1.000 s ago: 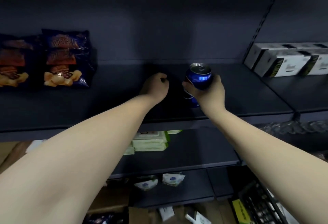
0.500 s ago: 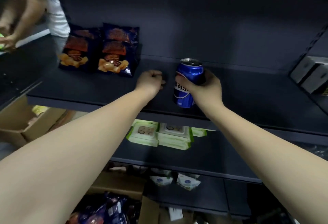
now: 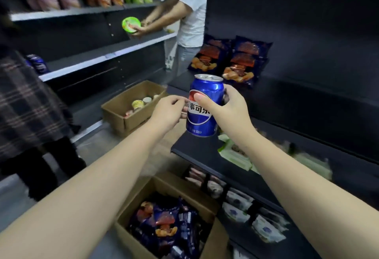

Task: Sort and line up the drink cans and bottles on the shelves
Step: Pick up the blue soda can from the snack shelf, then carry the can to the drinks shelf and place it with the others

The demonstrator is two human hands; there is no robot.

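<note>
A blue Pepsi can [image 3: 202, 115] is upright in the air, just off the left end of the dark shelf [image 3: 297, 115]. My right hand [image 3: 229, 111] grips it from the right, thumb across the logo and fingers behind. My left hand [image 3: 167, 111] is close on the can's left side with its fingers curled. Its fingertips lie at the can's edge, and nothing shows inside the hand. No other cans or bottles are plainly in view.
Two chip bags [image 3: 240, 63] stand at the back of the shelf. Green packs [image 3: 231, 152] lie on the shelf below. An open box of snack bags [image 3: 164, 228] sits under my arms, another box [image 3: 131, 106] farther off. A person in white [image 3: 192, 12] and one in plaid [image 3: 26, 104] stand left.
My right hand has lifted the can off the shelf and carried it left, past the shelf end. My view has swung left toward the aisle. My left hand came off the shelf alongside it.
</note>
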